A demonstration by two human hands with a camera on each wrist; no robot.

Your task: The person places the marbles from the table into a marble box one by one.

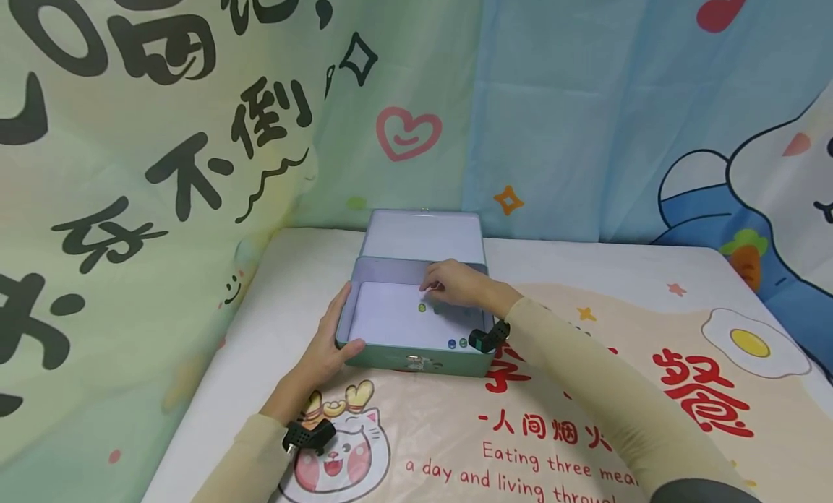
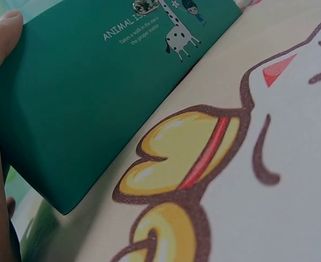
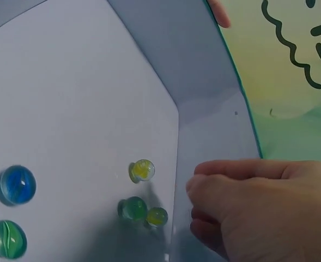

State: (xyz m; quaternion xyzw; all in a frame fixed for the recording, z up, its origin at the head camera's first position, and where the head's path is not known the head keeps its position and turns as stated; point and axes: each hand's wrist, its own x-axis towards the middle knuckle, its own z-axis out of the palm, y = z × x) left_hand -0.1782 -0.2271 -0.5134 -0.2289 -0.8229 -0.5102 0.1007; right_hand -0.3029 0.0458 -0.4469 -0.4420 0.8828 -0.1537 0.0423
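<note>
A green tin box [image 1: 390,356] with a pale inside lies with its lid [image 1: 423,235] raised at the back. My left hand [image 1: 330,347] grips its front left corner, thumb at the front rim and fingers along the left side. Inside the box, my right hand [image 1: 452,282] hovers by the back wall, fingers curled and thumb against the index finger; I cannot tell whether something is pinched there. Below it in the right wrist view are a yellow marble [image 3: 144,170], a green marble [image 3: 134,208] and a yellow-green marble [image 3: 157,216]. A blue marble [image 3: 17,185] and a green-striped marble [image 3: 7,239] lie nearer the front.
The box stands on a table covered by a printed cloth [image 1: 520,481] with red lettering and a cartoon cat [image 1: 338,452]. Behind it hangs a printed curtain [image 1: 547,127]. Black bands with cameras sit on both wrists.
</note>
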